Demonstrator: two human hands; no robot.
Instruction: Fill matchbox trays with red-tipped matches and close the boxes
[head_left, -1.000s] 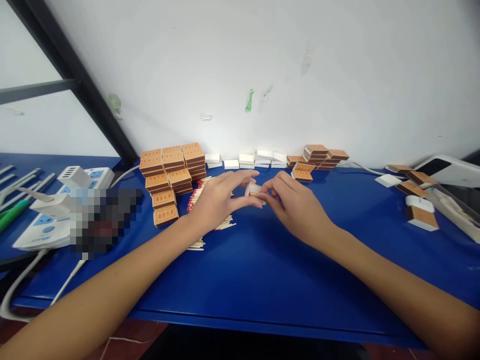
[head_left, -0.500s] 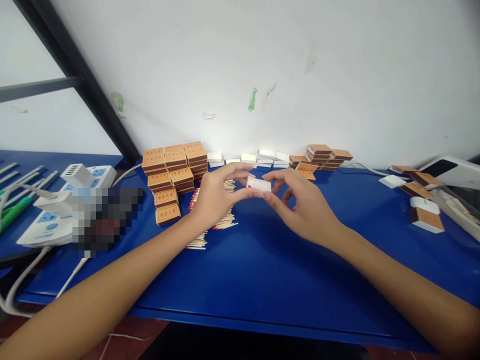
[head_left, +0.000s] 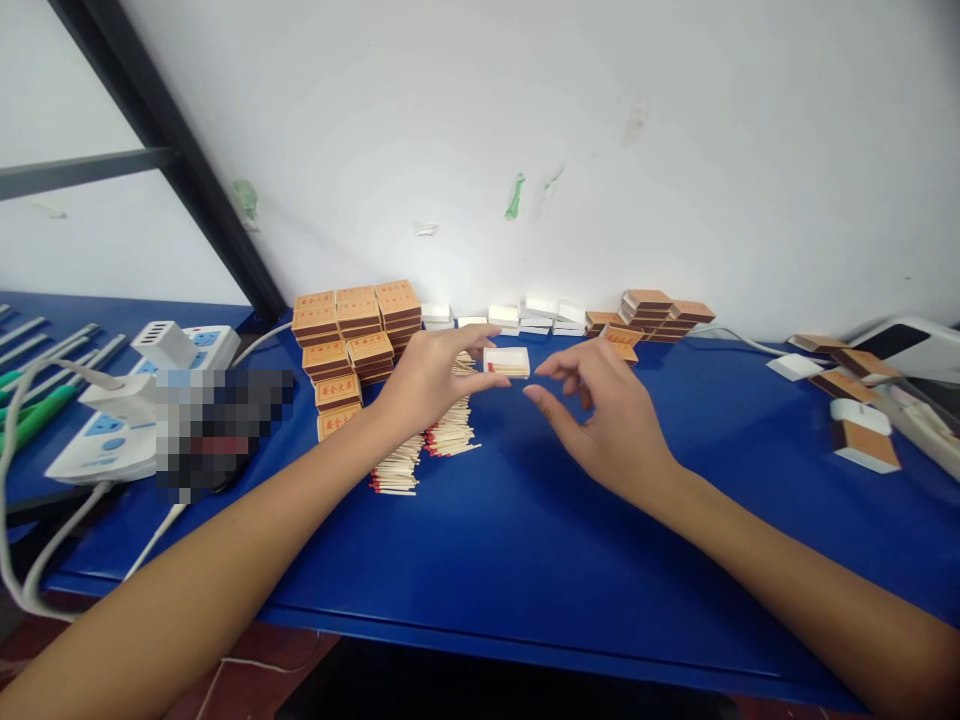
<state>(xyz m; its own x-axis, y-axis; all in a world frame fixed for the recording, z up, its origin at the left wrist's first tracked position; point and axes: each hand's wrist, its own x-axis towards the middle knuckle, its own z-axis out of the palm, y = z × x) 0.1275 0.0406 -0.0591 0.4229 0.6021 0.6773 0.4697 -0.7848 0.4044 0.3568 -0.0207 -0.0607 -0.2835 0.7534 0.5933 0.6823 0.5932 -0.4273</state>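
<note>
As seen from the head camera, holding a small white matchbox tray (head_left: 517, 355) in the left hand (head_left: 431, 385), gripped at its left end, with the thumb at the near left corner and fingers at the far left one. Sits at the fingertips, to the right of that palm, and to the left of the right hand (head_left: 611, 415). Has the right hand released just beside the tray's right end, loosely curled, with thumb and fingertips parted and apart from the tray. Cannot tell how high it is held.

Looks white all over, shallow, rectangular and open at the top, with long sides running left to right and the inside turned toward the camera. Contains a few matches (head_left: 510, 370), lying lengthwise along the near wall, pale in the stick, red-headed at the left. Shows bare white floor on the far side of them.

Can see loose matches (head_left: 450, 440) heaped on the blue surface (head_left: 525, 560), to the near left of the tray. Can make out stacked orange matchboxes (head_left: 358, 310) farther left, white box pieces (head_left: 538, 308) at the far side, and a smaller brown stack (head_left: 651, 302) to the far right.
</note>
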